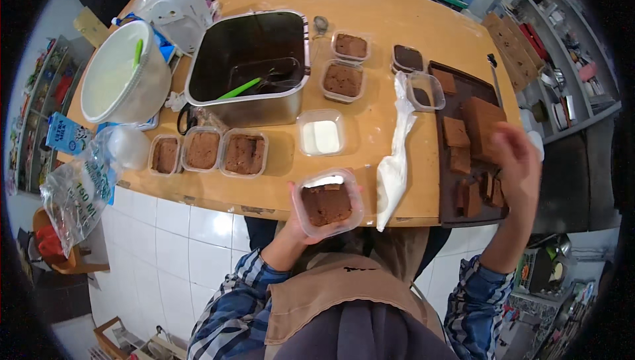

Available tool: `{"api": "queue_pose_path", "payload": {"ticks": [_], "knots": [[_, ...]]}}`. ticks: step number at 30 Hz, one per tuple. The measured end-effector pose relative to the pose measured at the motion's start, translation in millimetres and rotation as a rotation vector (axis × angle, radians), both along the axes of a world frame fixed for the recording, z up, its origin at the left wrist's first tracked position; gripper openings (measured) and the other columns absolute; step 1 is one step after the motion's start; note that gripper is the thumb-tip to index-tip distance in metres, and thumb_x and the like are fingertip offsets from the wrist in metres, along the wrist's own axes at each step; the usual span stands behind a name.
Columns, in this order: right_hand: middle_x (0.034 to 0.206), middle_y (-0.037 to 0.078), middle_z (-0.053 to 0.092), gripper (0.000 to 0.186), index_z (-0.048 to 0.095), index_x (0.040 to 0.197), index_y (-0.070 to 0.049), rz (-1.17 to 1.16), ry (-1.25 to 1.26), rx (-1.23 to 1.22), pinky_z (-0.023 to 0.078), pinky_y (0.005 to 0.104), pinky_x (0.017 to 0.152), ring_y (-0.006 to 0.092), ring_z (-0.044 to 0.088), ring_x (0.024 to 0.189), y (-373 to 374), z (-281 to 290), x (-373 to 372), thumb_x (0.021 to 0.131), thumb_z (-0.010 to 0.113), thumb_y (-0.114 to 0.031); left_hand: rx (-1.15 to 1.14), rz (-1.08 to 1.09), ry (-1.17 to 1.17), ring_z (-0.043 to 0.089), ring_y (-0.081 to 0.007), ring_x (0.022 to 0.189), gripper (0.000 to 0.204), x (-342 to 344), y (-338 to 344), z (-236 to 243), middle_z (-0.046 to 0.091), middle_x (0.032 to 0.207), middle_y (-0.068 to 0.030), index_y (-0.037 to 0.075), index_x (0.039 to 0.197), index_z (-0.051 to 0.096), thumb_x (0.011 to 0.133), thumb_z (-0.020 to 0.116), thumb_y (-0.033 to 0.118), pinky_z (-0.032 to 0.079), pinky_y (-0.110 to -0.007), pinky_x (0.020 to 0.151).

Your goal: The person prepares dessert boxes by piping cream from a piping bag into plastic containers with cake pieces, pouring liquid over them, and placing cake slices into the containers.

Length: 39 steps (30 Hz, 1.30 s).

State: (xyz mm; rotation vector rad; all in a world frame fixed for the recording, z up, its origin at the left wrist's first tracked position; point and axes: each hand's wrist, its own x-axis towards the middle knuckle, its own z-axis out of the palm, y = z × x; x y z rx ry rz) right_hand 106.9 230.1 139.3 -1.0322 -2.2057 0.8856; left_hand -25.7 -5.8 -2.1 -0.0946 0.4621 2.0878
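My left hand holds a clear square plastic container of brown cake, with a strip of white along its far inner side. At the right, my right hand has loosely bent, parted fingers at the edge of a large brown cake block; whether they touch it is unclear. The block sits on a dark tray with smaller cake pieces. Between my hands lies a white-filled piping bag. A container of white cream stands just beyond the held one.
Filled containers line the table at left and back. Behind are a metal pan with a green-handled whisk, a white bucket and a mixer. A plastic bag hangs over the left edge; a shelf unit stands right.
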Motion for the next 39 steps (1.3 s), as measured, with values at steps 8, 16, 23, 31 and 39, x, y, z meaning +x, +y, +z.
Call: {"api": "queue_pose_path", "payload": {"ticks": [8, 16, 23, 31, 39], "knots": [[0.068, 0.011, 0.058, 0.025, 0.054, 0.087, 0.009, 0.667, -0.247, -0.244, 0.046, 0.0232, 0.046, 0.0120, 0.056, 0.054, -59.0, -81.3, -130.4, 0.076, 0.059, -0.014, 0.108, 0.009, 0.003, 0.057, -0.0294, 0.083, 0.093, -5.2, -23.2, -7.1, 0.052, 0.103, -0.0215, -0.003, 0.123, 0.030, 0.069, 0.029, 0.073, 0.051, -0.034, 0.066], [0.056, 0.013, 0.058, 0.013, 0.059, 0.068, 0.005, 0.501, -0.373, -0.389, 0.048, 0.0276, 0.046, 0.0182, 0.061, 0.050, -69.1, -101.1, -165.7, 0.068, 0.058, -0.008, 0.240, -0.023, -0.018, 0.056, -0.0293, 0.089, 0.097, -14.1, -35.1, -23.7, 0.049, 0.108, -0.0223, -0.002, 0.125, 0.028, 0.066, 0.029, 0.075, 0.050, -0.034, 0.072], [0.060, 0.011, 0.058, 0.014, 0.058, 0.078, 0.007, 0.441, -0.073, -0.511, 0.046, 0.0246, 0.043, 0.0144, 0.058, 0.050, -77.0, -50.7, -139.3, 0.071, 0.055, -0.005, 0.109, -0.143, 0.220, 0.053, -0.0267, 0.094, 0.103, -21.2, -38.7, -29.6, 0.046, 0.113, -0.0216, -0.001, 0.127, 0.026, 0.062, 0.033, 0.078, 0.045, -0.033, 0.077], [0.066, 0.010, 0.061, 0.021, 0.059, 0.090, 0.005, 0.428, 0.065, -0.215, 0.044, 0.0211, 0.048, 0.0081, 0.055, 0.055, -98.9, -6.8, -97.5, 0.070, 0.059, -0.001, 0.602, -0.298, -0.505, 0.045, -0.0217, 0.105, 0.073, -20.3, -26.8, -38.7, 0.033, 0.127, -0.0095, 0.003, 0.122, 0.028, 0.073, 0.048, 0.053, 0.040, -0.032, 0.090], [0.064, 0.012, 0.056, 0.020, 0.058, 0.087, -0.002, 0.602, 0.135, 0.073, 0.044, 0.0273, 0.047, 0.0194, 0.057, 0.052, -119.4, -11.0, -83.3, 0.068, 0.061, -0.001, 0.094, -0.196, 0.665, 0.042, -0.0285, 0.111, 0.085, -19.3, -15.3, -25.5, 0.033, 0.129, -0.0106, 0.011, 0.131, 0.019, 0.071, 0.021, 0.070, 0.047, -0.039, 0.076]]}}
